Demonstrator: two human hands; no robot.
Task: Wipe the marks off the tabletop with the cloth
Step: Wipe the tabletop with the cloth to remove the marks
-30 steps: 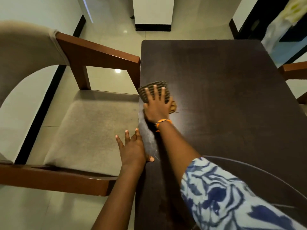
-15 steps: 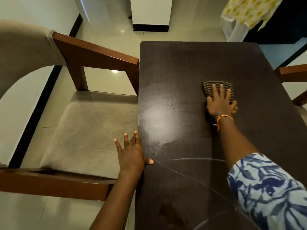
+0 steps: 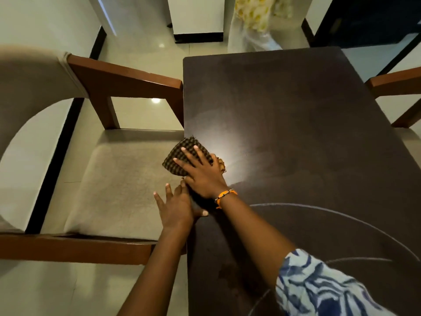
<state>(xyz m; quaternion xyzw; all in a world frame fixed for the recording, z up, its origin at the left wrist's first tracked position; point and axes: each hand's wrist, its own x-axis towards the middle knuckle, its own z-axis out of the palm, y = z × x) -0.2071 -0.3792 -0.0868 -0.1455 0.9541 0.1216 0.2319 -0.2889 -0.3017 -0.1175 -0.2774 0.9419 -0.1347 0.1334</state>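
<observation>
The right hand [image 3: 202, 176], fingers spread flat, presses the checked cloth [image 3: 182, 156] over the dark worktop's [image 3: 284, 110] nine-o'clock edge, likely sweeping residue off, while the flat left hand [image 3: 176, 207] steadies that edge.

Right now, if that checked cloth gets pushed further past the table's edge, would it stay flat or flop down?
Probably flop: the cloth already overhangs the table edge and looks soft and folded under the right hand. It likely slides easily, since flat fingers alone move it. It seems light, so it would drop once released.
</observation>
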